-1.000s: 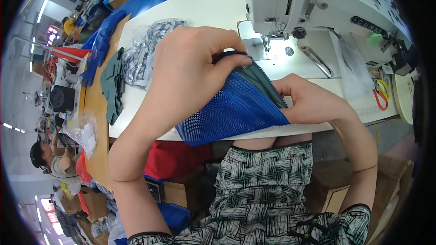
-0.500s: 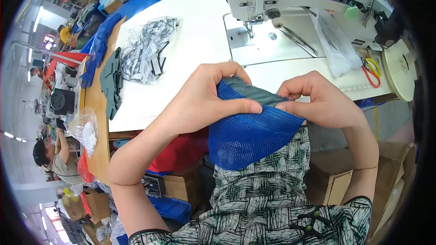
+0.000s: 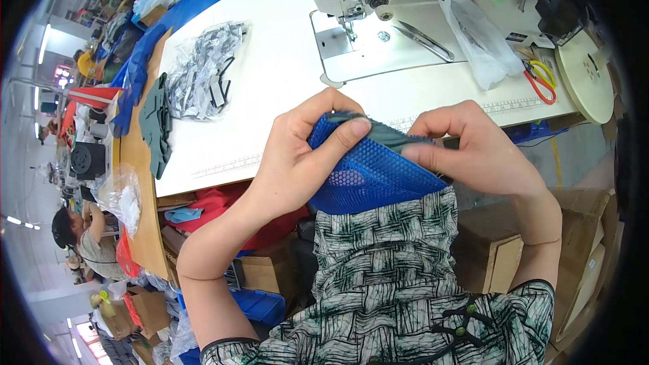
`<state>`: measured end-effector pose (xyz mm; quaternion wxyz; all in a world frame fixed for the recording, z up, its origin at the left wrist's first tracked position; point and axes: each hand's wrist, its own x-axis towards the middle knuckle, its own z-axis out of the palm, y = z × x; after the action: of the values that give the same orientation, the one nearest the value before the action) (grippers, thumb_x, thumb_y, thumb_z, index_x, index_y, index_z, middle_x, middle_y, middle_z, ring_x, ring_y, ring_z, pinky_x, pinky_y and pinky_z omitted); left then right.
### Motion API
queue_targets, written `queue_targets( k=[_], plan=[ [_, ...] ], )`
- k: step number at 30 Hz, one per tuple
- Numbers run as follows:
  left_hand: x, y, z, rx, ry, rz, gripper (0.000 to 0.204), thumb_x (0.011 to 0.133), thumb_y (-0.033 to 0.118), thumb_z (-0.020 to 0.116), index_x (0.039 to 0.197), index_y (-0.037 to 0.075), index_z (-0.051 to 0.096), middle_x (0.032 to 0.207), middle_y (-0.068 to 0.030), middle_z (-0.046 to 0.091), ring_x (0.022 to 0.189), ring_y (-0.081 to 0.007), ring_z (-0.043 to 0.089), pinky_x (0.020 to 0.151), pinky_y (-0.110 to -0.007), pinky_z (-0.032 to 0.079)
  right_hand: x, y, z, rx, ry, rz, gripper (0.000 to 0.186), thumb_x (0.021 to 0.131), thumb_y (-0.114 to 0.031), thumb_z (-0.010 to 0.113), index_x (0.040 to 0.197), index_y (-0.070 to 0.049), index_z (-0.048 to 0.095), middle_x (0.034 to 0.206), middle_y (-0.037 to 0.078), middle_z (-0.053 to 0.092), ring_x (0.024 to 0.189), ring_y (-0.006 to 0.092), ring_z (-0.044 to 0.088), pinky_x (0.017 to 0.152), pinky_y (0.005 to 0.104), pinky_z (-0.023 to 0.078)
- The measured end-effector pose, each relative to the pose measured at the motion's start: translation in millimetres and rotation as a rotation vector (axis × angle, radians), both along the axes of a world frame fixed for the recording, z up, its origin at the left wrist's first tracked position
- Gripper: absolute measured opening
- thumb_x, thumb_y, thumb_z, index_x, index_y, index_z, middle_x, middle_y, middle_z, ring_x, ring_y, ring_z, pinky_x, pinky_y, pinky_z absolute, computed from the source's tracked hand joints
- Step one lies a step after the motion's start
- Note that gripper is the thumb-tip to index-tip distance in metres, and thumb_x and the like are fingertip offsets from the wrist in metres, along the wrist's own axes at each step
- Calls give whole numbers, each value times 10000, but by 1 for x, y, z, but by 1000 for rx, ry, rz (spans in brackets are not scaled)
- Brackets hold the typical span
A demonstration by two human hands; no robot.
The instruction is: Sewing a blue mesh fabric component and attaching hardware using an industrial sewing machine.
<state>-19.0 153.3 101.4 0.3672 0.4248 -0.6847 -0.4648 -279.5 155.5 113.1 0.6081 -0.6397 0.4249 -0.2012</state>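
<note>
- From where I stand, the blue mesh [image 3: 378, 182] and green cloth [image 3: 392, 137] are held off the surface [image 3: 277, 47], in front of its near edge, over the lap [image 3: 385, 247]; a loosened grip could let them slide down.
- The left hand [image 3: 297, 152] is closed, thumb pressed over the mesh's upper left part; squeezing too hard there could crease or stretch the weave.
- The right hand [image 3: 470, 152] seems pinched around the right end, but blur hides how firmly; a slack pinch might let the layers slip out of line.
- Uneven pulling between the two could skew the limp edges.
- A wide left elbow might knock the plastic bag [image 3: 203, 74], scattering its small pieces.
</note>
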Motion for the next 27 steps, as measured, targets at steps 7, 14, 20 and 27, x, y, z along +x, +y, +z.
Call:
queue_targets(
  k=[7,14,20,27],
  plan=[
    [-3,9,-4,11,-50,41,221,922,96,854,910,47,639,864,-5,713,793,-40,636,702,-189,479,-1,9,-8,41,-305,-341,342,1100,-304,647,1216,4,740,958,21,733,841,64,658,722,215,531],
    [-16,18,-12,-44,136,187,261,946,60,813,857,55,568,933,-84,770,830,-67,661,745,-222,518,-8,18,-6,-243,-5,-268,381,910,-151,800,1251,-12,700,1123,48,736,1082,145,652,969,324,520],
    [-18,19,-14,-112,143,187,265,978,51,763,847,57,533,968,-112,782,856,-88,669,785,-251,535,-2,18,-17,-991,158,-222,354,817,18,752,1161,-41,692,1273,129,680,1157,319,644,973,404,532],
    [-15,7,-16,236,469,225,243,1058,101,679,895,70,501,980,-122,778,850,-61,641,765,-179,485,-9,14,-25,-1231,294,-106,185,704,54,704,856,-31,640,1255,130,695,1145,359,647,921,430,552]
  ],
)
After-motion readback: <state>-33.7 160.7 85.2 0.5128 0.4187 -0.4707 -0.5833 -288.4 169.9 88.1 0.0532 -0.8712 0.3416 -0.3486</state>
